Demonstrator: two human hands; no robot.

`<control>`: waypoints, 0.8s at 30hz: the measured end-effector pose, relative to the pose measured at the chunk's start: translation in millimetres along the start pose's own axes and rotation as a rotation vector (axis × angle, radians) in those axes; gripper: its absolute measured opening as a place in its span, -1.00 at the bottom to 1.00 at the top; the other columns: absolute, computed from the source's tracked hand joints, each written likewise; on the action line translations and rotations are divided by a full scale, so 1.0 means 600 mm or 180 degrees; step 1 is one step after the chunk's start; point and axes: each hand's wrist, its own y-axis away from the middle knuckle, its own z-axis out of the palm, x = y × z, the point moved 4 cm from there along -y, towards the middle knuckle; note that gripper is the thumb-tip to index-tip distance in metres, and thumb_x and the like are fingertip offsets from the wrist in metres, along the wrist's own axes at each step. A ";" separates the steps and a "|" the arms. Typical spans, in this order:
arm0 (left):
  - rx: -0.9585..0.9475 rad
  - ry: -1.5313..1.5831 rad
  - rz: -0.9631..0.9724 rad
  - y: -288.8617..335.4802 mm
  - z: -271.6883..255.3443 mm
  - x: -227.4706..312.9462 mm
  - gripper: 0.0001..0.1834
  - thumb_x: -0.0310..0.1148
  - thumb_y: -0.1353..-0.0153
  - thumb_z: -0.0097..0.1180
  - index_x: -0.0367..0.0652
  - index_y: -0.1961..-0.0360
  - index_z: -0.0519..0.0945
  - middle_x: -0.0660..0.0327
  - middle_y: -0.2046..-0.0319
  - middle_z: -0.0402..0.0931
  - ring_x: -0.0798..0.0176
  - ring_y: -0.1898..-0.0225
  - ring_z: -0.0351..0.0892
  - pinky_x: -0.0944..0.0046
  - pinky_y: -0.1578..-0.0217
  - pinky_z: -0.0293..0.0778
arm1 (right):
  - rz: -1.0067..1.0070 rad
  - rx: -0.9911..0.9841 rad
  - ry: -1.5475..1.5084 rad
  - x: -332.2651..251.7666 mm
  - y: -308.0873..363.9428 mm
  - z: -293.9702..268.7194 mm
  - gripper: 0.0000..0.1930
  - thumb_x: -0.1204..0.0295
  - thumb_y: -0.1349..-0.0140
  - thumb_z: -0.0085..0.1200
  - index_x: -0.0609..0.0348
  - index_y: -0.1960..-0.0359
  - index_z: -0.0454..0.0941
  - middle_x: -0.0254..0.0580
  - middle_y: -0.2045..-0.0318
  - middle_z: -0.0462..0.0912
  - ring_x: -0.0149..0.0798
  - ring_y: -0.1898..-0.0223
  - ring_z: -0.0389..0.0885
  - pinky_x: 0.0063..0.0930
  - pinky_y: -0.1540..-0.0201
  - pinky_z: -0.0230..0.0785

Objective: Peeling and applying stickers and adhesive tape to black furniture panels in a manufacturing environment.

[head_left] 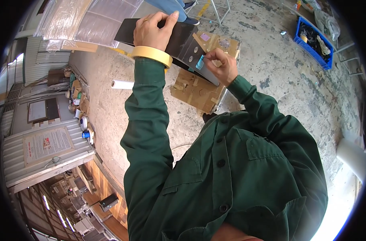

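Note:
A long black box-like piece (179, 42) lies tilted across a cardboard-covered stand (193, 94). My left hand (153, 31) grips its upper part, the fingers bent over it. Around my left wrist sits a roll of pale yellow tape (157, 53). At the piece's near right end, which carries two round metallic spots, my right hand (222, 66) is closed in a pinch. Its fingertips are at a small light blue strip (200, 62) on the dark surface. How firmly the strip sticks there, I cannot tell.
Plastic-wrapped stacks (98, 22) stand at the far left. Beyond the stand, another person's leg (169, 6) shows. A blue crate (311, 44) with black bags is at the far right. A white roll (122, 84) lies on the floor, left of the stand.

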 end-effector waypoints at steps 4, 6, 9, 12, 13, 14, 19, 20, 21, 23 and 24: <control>-0.0010 -0.0007 0.0008 0.000 -0.001 0.002 -0.61 0.08 -0.01 0.03 -0.03 0.54 0.57 0.24 0.37 0.54 0.09 0.14 0.38 0.13 0.12 0.27 | 0.0326 0.0041 -0.0346 0.001 0.024 -0.001 -0.90 0.50 0.03 0.13 0.17 0.48 0.45 -0.24 0.50 0.56 -0.28 0.47 0.56 -0.50 0.42 0.39; 0.0002 -0.0035 -0.0012 -0.002 -0.001 0.001 -0.61 0.08 -0.01 0.03 -0.03 0.54 0.57 0.26 0.38 0.54 0.10 0.14 0.38 0.13 0.12 0.27 | 0.0083 -0.0010 -0.0286 -0.010 0.034 0.000 -0.87 0.48 0.04 0.16 0.17 0.47 0.45 -0.24 0.49 0.55 -0.28 0.47 0.55 -0.50 0.42 0.39; 0.0041 -0.0078 0.0016 0.000 -0.001 0.002 -0.61 0.08 -0.01 0.03 -0.02 0.54 0.57 0.28 0.39 0.54 0.11 0.15 0.38 0.14 0.13 0.27 | -0.0217 -0.0090 -0.0110 -0.025 0.033 0.008 -0.80 0.42 0.06 0.23 0.17 0.46 0.43 -0.24 0.47 0.52 -0.27 0.48 0.55 -0.50 0.44 0.39; 0.0061 -0.0083 0.0032 0.002 -0.002 0.003 -0.62 0.08 -0.01 0.03 -0.02 0.54 0.57 0.28 0.39 0.55 0.12 0.15 0.38 0.14 0.13 0.27 | -0.0152 -0.0034 -0.0047 -0.028 0.023 0.009 -0.80 0.41 0.06 0.22 0.17 0.46 0.44 -0.23 0.46 0.53 -0.25 0.47 0.55 -0.50 0.45 0.39; 0.0097 -0.0086 0.0069 0.002 -0.003 0.004 -0.62 0.08 -0.01 0.03 -0.02 0.54 0.57 0.28 0.39 0.55 0.13 0.15 0.38 0.13 0.13 0.27 | -0.0286 -0.0080 0.0102 -0.031 0.019 0.009 -0.80 0.40 0.06 0.22 0.17 0.46 0.45 -0.23 0.46 0.53 -0.24 0.48 0.55 -0.49 0.46 0.40; 0.0079 -0.0077 0.0032 0.002 -0.003 0.003 -0.62 0.08 -0.01 0.03 -0.02 0.54 0.57 0.28 0.39 0.55 0.13 0.15 0.38 0.13 0.13 0.27 | -0.0439 -0.0106 0.0231 -0.034 0.014 0.008 -0.80 0.40 0.06 0.22 0.16 0.46 0.46 -0.23 0.46 0.53 -0.24 0.48 0.56 -0.48 0.47 0.40; 0.0047 -0.0086 0.0040 0.000 -0.002 0.007 -0.63 0.06 -0.03 0.02 -0.02 0.55 0.57 0.33 0.41 0.55 0.13 0.16 0.37 0.14 0.13 0.26 | -0.0555 -0.0222 0.0472 -0.039 0.006 0.003 -0.85 0.44 0.06 0.18 0.16 0.46 0.48 -0.24 0.47 0.55 -0.22 0.50 0.56 -0.46 0.48 0.40; 0.0051 -0.0082 0.0037 -0.001 -0.002 0.008 -0.63 0.06 -0.03 0.02 -0.02 0.55 0.57 0.33 0.41 0.55 0.13 0.16 0.37 0.14 0.13 0.26 | -0.0615 -0.0255 0.0639 -0.041 0.007 0.002 -0.87 0.49 0.07 0.17 0.18 0.47 0.48 -0.23 0.47 0.57 -0.21 0.48 0.57 -0.48 0.45 0.40; 0.0042 -0.0076 0.0027 -0.001 -0.002 0.009 -0.63 0.05 -0.03 0.02 -0.02 0.55 0.57 0.34 0.41 0.55 0.13 0.16 0.37 0.14 0.12 0.26 | -0.0616 -0.0257 0.0645 -0.043 0.006 0.002 -0.87 0.49 0.07 0.17 0.18 0.47 0.48 -0.23 0.47 0.57 -0.21 0.48 0.57 -0.48 0.45 0.40; 0.0037 -0.0064 0.0018 -0.004 -0.002 0.011 -0.64 0.05 -0.03 0.02 -0.02 0.55 0.57 0.34 0.41 0.55 0.13 0.17 0.37 0.15 0.12 0.25 | -0.0887 -0.0084 0.0855 -0.051 0.003 0.002 -0.89 0.43 0.04 0.11 0.11 0.46 0.46 -0.27 0.50 0.54 -0.21 0.57 0.54 -0.43 0.55 0.39; 0.0047 -0.0066 0.0041 -0.004 -0.002 0.013 -0.63 0.06 -0.03 0.02 -0.02 0.55 0.57 0.34 0.41 0.55 0.13 0.17 0.37 0.15 0.12 0.25 | -0.0904 -0.0071 0.0872 -0.053 0.003 0.003 -0.89 0.43 0.04 0.11 0.11 0.46 0.46 -0.27 0.50 0.54 -0.21 0.57 0.54 -0.43 0.55 0.39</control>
